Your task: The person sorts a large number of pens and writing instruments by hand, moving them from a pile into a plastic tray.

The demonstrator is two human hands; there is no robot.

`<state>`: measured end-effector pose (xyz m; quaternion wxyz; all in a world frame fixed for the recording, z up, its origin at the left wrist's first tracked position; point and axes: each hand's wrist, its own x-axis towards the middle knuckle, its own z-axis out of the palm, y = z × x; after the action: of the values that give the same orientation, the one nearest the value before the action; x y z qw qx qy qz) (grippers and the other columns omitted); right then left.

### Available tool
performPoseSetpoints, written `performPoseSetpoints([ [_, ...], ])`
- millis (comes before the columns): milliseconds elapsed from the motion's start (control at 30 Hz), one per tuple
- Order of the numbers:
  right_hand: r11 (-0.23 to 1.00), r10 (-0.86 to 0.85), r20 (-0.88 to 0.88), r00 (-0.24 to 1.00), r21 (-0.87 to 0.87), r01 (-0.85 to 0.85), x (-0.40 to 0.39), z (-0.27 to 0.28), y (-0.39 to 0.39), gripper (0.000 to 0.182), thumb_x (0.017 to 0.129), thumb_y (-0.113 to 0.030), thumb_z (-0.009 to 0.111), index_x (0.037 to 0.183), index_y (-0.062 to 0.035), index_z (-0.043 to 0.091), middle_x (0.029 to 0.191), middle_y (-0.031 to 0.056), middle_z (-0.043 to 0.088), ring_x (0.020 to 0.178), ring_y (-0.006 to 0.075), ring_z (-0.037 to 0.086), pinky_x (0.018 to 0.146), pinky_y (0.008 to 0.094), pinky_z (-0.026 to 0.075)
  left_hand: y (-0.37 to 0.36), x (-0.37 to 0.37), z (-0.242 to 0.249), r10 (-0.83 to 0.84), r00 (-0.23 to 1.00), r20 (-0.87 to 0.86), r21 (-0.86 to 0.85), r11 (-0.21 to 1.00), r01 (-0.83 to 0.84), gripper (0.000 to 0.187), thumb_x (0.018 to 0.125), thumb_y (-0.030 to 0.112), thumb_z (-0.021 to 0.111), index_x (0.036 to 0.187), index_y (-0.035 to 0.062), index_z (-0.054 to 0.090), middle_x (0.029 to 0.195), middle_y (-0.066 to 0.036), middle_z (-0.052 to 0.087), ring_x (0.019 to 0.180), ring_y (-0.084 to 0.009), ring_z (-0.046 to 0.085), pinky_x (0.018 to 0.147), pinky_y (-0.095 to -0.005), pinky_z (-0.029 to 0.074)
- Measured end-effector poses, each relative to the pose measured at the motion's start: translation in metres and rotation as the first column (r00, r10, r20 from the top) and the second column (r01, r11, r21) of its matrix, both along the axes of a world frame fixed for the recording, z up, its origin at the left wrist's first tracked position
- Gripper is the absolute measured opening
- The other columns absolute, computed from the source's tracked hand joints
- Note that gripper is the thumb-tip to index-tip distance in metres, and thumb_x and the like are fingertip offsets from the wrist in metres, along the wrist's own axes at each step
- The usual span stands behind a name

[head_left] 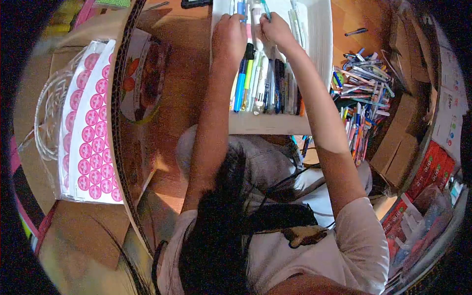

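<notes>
A white tray (322, 44) lies in front of me, with rows of pens and markers (268, 86) lengthwise in it. Over the tray's left side, my left hand (229, 39) has its fingers closed at the ends of some pens, a blue one among them; what it grips is partly hidden. Toward the tray's middle, my right hand (276, 30) is closed on a teal pen (266, 10). The two hands are apart, with pens showing between them.
Right of the tray, a large pile of loose pens (364, 93) lies on the wooden floor, with a single pen (356, 32) beyond it. Cardboard boxes (393, 132) stand at the right. At the left are sheets of pink round stickers (93, 132) and a coiled white cord (44, 113).
</notes>
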<state>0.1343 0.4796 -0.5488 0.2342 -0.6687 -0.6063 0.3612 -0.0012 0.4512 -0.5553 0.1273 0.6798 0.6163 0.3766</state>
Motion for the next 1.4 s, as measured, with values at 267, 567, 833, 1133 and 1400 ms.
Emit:
performPoseSetpoints([
  [267,1.0,0.016,0.237,0.971,-0.006,-0.015,-0.011,0.002,0.001,0.041,0.079,-0.027,0.053,0.095,0.01,0.049,0.088,0.0305,0.058,0.087,0.0434,0.058,0.077,0.045,0.047,-0.001,0.002,0.008,-0.058,0.993,0.102,-0.045,0.997,0.063,0.017,0.077,0.013,0.059,0.089,0.0014,0.063,0.081,-0.018,0.061,0.075,-0.0323,0.061,0.067,-0.0385,0.048],
  [567,1.0,0.012,0.094,0.996,0.001,-0.012,-0.005,0.007,-0.011,0.048,0.077,-0.035,0.059,0.094,0.0083,0.049,0.088,0.0253,0.06,0.083,0.0397,0.06,0.073,0.0419,0.048,-0.01,0.011,0.023,-0.025,0.994,0.104,-0.134,0.99,0.039,0.015,0.074,0.006,0.061,0.088,0.001,0.058,0.081,-0.015,0.063,0.077,-0.0308,0.062,0.067,-0.0376,0.048],
  [833,0.99,0.108,-0.133,0.985,0.1,-0.095,0.01,-0.011,-0.01,0.041,0.075,-0.028,0.067,0.092,0.0051,0.049,0.083,0.0226,0.062,0.081,0.0356,0.062,0.07,0.0392,0.048,-0.008,0.011,0.013,0.034,0.997,0.063,-0.179,0.984,-0.022,0.014,0.073,0.009,0.063,0.085,0.0036,0.057,0.082,-0.013,0.062,0.077,-0.0313,0.06,0.067,-0.0393,0.048],
  [1133,0.985,0.019,0.226,0.974,0.165,-0.058,0.007,0.002,-0.003,0.048,0.071,-0.031,0.071,0.089,0.0073,0.048,0.078,0.0229,0.061,0.076,0.0341,0.063,0.065,0.0377,0.049,-0.015,0.017,0.017,0.037,0.97,-0.239,-0.145,0.987,-0.073,0.017,0.075,0.02,0.062,0.083,0.0052,0.062,0.077,-0.014,0.062,0.072,-0.0305,0.06,0.063,-0.0404,0.048],
  [1400,0.984,0.048,0.274,0.961,0.15,-0.092,0.0,0.005,-0.002,0.047,0.07,-0.03,0.07,0.091,0.0074,0.049,0.079,0.0253,0.061,0.078,0.0365,0.062,0.068,0.0389,0.049,-0.014,0.016,0.015,0.041,0.979,-0.202,-0.119,0.991,-0.066,0.017,0.075,0.022,0.062,0.082,0.007,0.062,0.078,-0.012,0.06,0.074,-0.0298,0.06,0.062,-0.04,0.048],
])
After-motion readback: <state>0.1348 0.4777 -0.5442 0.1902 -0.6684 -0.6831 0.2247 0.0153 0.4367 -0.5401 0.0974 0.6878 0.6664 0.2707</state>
